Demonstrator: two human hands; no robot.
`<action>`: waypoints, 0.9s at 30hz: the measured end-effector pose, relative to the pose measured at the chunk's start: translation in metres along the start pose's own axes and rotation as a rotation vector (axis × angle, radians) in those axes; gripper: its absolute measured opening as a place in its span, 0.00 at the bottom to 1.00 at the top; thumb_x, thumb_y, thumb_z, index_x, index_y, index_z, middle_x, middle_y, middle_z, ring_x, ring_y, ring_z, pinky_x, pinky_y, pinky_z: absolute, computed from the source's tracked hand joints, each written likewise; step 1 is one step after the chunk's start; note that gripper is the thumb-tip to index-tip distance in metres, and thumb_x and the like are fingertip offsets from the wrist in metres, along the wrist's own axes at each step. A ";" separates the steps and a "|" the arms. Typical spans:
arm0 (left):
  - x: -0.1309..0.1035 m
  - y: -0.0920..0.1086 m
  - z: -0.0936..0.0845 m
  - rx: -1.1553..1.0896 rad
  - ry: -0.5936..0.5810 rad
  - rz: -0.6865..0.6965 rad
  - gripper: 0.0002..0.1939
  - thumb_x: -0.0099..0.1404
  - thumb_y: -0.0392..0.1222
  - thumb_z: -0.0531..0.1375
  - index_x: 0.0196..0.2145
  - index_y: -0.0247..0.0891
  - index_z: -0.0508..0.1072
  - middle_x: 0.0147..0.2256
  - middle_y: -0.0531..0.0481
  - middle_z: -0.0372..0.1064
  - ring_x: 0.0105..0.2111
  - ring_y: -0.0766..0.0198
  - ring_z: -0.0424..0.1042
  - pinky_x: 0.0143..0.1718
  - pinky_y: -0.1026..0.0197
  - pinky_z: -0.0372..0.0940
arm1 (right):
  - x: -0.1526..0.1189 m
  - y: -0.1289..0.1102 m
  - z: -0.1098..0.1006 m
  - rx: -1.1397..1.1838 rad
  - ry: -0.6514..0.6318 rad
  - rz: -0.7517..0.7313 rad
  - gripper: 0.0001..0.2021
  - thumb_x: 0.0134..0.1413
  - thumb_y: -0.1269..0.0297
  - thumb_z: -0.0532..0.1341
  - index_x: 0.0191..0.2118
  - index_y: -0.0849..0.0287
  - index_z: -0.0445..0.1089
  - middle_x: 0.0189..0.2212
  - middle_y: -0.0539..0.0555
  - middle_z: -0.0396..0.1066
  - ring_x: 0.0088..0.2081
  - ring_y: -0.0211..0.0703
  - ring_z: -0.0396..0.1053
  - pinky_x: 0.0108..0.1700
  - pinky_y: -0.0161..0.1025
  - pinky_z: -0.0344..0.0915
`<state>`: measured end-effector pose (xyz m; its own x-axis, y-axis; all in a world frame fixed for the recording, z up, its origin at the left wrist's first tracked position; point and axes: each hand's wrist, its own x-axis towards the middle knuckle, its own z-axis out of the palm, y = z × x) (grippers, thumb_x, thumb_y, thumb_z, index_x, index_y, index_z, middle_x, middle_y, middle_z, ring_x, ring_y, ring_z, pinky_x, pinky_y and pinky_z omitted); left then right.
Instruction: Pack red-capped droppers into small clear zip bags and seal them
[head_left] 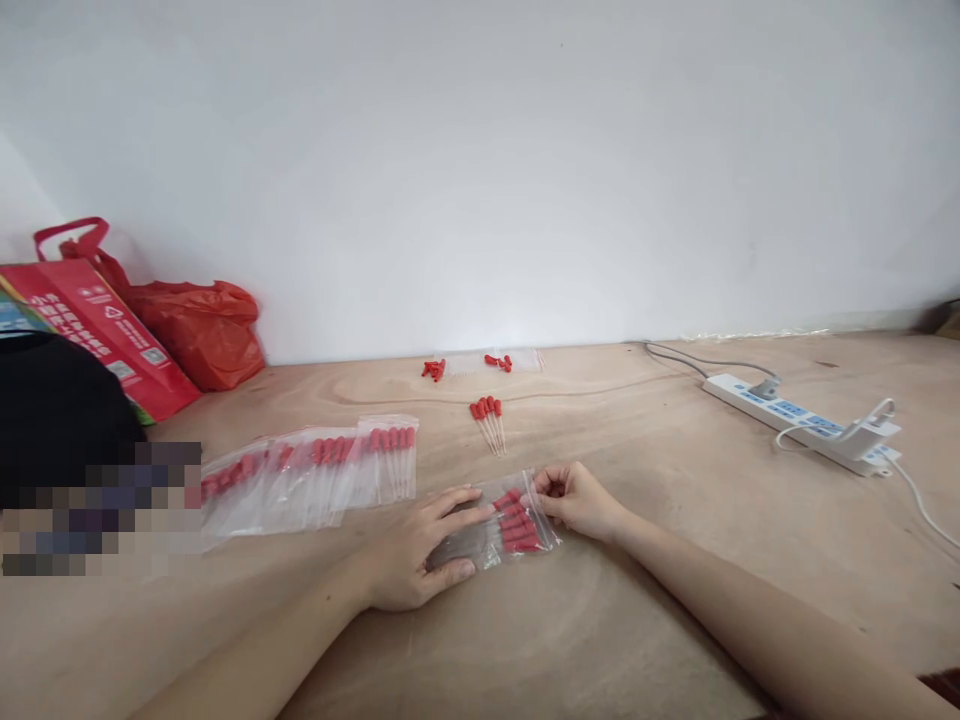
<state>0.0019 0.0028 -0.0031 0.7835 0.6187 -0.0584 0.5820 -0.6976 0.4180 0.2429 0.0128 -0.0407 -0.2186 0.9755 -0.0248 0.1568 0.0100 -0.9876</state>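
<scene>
Pale plywood tabletop point(675, 560) against a blank white wall point(480, 150). Left hand point(420, 550) flat on a small clear zip bag point(495, 530), fingers spread, pressing down the bag's near end. Right hand point(577, 500) pinched together on the bag's far edge, at the seal side. Inside the bag, several red-capped droppers point(517, 525), bulbs toward the right hand. By the look of it, filled and at the closing stage.

Already done, judging from the layout: overlapping row of filled bags point(315, 470) to the left. Left to pack: loose bundle of droppers point(489, 418) just beyond the hands, red caps point(433, 370) and empty bags point(517, 360) near the wall.

Elsewhere: red plastic bag point(202, 330), red carton point(105, 330), white power strip point(810, 425) with a plugged charger, well apart on the right.
</scene>
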 end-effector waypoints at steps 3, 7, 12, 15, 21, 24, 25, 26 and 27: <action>0.000 0.001 0.000 0.012 0.000 -0.010 0.26 0.61 0.46 0.52 0.57 0.53 0.50 0.59 0.53 0.43 0.57 0.53 0.47 0.55 0.48 0.49 | -0.001 -0.001 0.001 -0.048 -0.011 0.013 0.16 0.33 0.54 0.65 0.18 0.62 0.64 0.12 0.44 0.60 0.15 0.28 0.54 0.17 0.28 0.52; -0.001 0.001 0.000 0.022 -0.003 -0.005 0.26 0.61 0.46 0.52 0.56 0.54 0.51 0.59 0.53 0.43 0.57 0.53 0.47 0.55 0.49 0.49 | -0.002 -0.001 0.005 -0.079 0.012 -0.062 0.15 0.40 0.53 0.61 0.22 0.63 0.67 0.19 0.49 0.66 0.20 0.31 0.61 0.23 0.30 0.58; 0.000 -0.001 0.001 0.012 0.019 0.002 0.27 0.61 0.45 0.52 0.57 0.53 0.50 0.59 0.54 0.42 0.58 0.53 0.46 0.55 0.49 0.48 | -0.002 -0.006 -0.004 -0.050 -0.119 0.031 0.19 0.43 0.47 0.56 0.26 0.61 0.67 0.11 0.44 0.57 0.13 0.28 0.52 0.15 0.28 0.49; 0.000 -0.001 0.003 0.031 0.037 0.000 0.27 0.61 0.46 0.52 0.57 0.52 0.51 0.59 0.52 0.43 0.57 0.53 0.47 0.55 0.49 0.49 | -0.003 -0.009 -0.009 -0.127 -0.029 0.058 0.21 0.45 0.45 0.54 0.23 0.61 0.64 0.11 0.44 0.56 0.14 0.28 0.51 0.15 0.28 0.47; 0.001 0.001 0.001 0.000 0.107 -0.029 0.30 0.57 0.50 0.56 0.56 0.47 0.53 0.57 0.48 0.49 0.55 0.51 0.50 0.54 0.48 0.49 | -0.002 0.001 -0.004 -0.279 -0.011 0.016 0.16 0.36 0.52 0.64 0.20 0.62 0.65 0.17 0.47 0.63 0.20 0.31 0.59 0.21 0.29 0.53; 0.005 -0.001 0.001 -0.103 0.194 -0.072 0.30 0.56 0.52 0.56 0.55 0.44 0.54 0.55 0.46 0.50 0.54 0.53 0.52 0.54 0.50 0.50 | 0.004 0.005 0.000 -0.168 -0.061 0.032 0.15 0.36 0.53 0.64 0.23 0.62 0.66 0.18 0.48 0.65 0.21 0.33 0.61 0.23 0.30 0.57; 0.007 -0.003 0.001 -0.134 0.238 -0.093 0.29 0.57 0.52 0.55 0.54 0.43 0.55 0.54 0.45 0.52 0.53 0.54 0.53 0.53 0.51 0.52 | 0.006 0.005 0.002 -0.133 -0.075 0.014 0.15 0.36 0.54 0.64 0.25 0.62 0.67 0.19 0.48 0.66 0.21 0.33 0.61 0.23 0.31 0.57; 0.009 -0.005 0.002 -0.165 0.284 -0.122 0.27 0.58 0.52 0.55 0.53 0.42 0.57 0.53 0.45 0.55 0.51 0.55 0.56 0.52 0.53 0.53 | 0.007 0.005 0.004 -0.105 -0.086 -0.014 0.15 0.37 0.54 0.64 0.26 0.62 0.68 0.19 0.48 0.66 0.21 0.33 0.62 0.24 0.31 0.58; 0.012 -0.007 0.003 -0.197 0.321 -0.162 0.26 0.58 0.51 0.54 0.52 0.41 0.58 0.50 0.44 0.57 0.49 0.56 0.58 0.50 0.54 0.56 | 0.009 0.005 0.007 -0.088 -0.092 -0.047 0.15 0.38 0.54 0.64 0.28 0.62 0.68 0.20 0.49 0.67 0.22 0.34 0.62 0.25 0.32 0.59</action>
<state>0.0078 0.0140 -0.0093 0.5592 0.8178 0.1358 0.6146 -0.5189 0.5941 0.2347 0.0200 -0.0469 -0.3150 0.9491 0.0033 0.2271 0.0788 -0.9707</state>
